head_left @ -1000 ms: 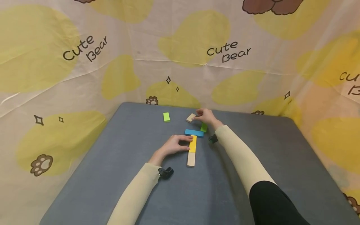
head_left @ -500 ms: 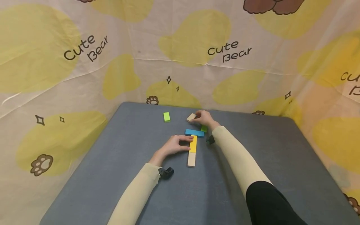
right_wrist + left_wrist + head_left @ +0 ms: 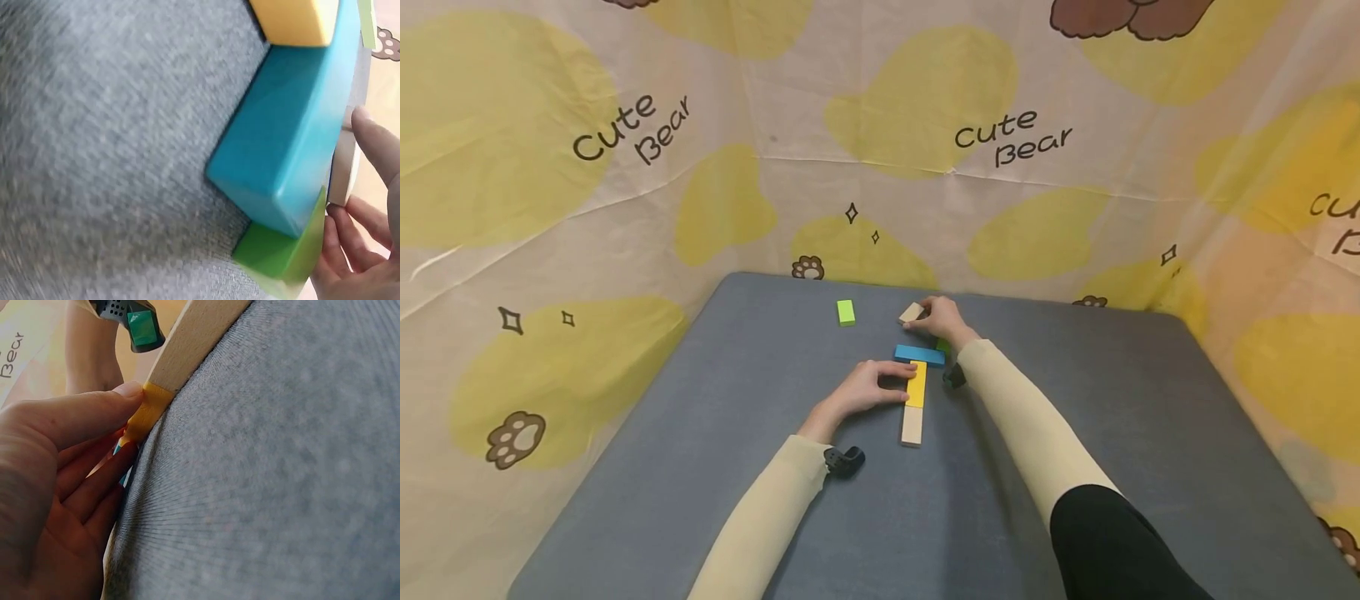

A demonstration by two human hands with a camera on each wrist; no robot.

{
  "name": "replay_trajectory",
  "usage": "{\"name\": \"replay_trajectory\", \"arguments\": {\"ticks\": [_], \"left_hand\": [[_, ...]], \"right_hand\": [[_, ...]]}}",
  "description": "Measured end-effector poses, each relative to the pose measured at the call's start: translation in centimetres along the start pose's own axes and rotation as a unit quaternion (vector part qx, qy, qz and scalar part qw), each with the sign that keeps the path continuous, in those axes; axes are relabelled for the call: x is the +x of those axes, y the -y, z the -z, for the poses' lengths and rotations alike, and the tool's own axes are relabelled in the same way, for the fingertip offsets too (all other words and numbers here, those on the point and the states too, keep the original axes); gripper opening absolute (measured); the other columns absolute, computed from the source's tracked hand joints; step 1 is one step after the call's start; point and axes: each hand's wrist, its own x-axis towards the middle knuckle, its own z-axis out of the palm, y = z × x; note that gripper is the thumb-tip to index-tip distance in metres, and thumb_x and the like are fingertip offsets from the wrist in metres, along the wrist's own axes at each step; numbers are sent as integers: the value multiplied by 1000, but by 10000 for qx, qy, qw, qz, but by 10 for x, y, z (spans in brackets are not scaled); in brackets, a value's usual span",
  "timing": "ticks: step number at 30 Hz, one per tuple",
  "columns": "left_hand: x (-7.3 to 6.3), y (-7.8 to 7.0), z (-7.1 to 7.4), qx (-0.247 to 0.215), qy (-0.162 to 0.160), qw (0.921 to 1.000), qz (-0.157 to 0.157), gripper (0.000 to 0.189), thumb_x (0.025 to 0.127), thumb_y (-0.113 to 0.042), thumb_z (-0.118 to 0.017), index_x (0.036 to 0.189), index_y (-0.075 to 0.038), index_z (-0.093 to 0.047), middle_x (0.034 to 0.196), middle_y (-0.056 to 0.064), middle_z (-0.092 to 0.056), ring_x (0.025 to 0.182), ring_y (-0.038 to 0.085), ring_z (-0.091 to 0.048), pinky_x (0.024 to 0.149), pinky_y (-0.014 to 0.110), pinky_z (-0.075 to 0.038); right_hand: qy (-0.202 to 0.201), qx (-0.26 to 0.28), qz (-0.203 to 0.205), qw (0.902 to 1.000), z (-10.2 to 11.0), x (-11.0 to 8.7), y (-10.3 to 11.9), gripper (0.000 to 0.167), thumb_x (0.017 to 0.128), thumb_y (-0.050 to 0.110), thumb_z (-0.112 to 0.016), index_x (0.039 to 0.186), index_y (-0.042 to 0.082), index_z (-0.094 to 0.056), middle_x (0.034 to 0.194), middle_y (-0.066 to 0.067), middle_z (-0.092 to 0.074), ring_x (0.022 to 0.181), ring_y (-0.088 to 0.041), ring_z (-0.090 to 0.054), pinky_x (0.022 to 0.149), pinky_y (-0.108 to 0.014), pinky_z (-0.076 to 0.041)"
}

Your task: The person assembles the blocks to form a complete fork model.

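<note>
On the grey table, a yellow block (image 3: 916, 385) lies lengthwise between a blue block (image 3: 919, 356) across its far end and a plain wooden block (image 3: 912, 427) at its near end. My left hand (image 3: 862, 387) holds the yellow block from the left, thumb (image 3: 103, 412) near the wooden joint and fingers toward the blue end. Farther back, my right hand (image 3: 945, 321) grips a second plain wooden block (image 3: 912, 312) between thumb (image 3: 375, 144) and fingers. A green block (image 3: 272, 253) sits by the blue block's right end, mostly covered by the right hand in the head view.
A light green block (image 3: 846, 312) lies alone toward the back left of the table (image 3: 737, 358). Behind the table hangs a patterned cloth (image 3: 887, 108) with yellow patches and "Cute Bear" lettering. A black band (image 3: 845, 461) is worn at the left wrist.
My right hand and forearm have shifted slightly left and toward me, covering more of the green block. The left hand and the row of blocks look unmoved.
</note>
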Motion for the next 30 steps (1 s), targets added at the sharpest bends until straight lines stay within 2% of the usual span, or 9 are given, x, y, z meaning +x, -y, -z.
{"name": "replay_trajectory", "arguments": {"ticks": [10,21,30], "left_hand": [[2,-1,0,22,-14,10000,9,43,82,-31,-74,123,-23,-65,132,-12,-58,128,7,-48,109,37,-36],[2,-1,-2,-5,-14,10000,24,43,82,-31,-74,123,-23,-65,132,-11,-58,129,9,-48,108,38,-37],[4,3,-1,-40,-28,10000,59,42,82,-30,-74,123,-23,-66,131,-13,-58,129,10,-48,109,40,-36]], "right_hand": [[-191,-7,-129,9997,-1,-3,4,64,80,36,-75,130,1,-54,122,-16,-58,109,-30,-52,96,-41,-45],[-347,147,-146,9992,0,-5,0,58,81,35,-74,126,1,-58,121,-15,-61,111,-31,-53,96,-42,-45],[-410,212,195,9987,7,-8,-5,57,80,36,-76,124,3,-61,119,-14,-64,109,-30,-57,93,-42,-48]]}}
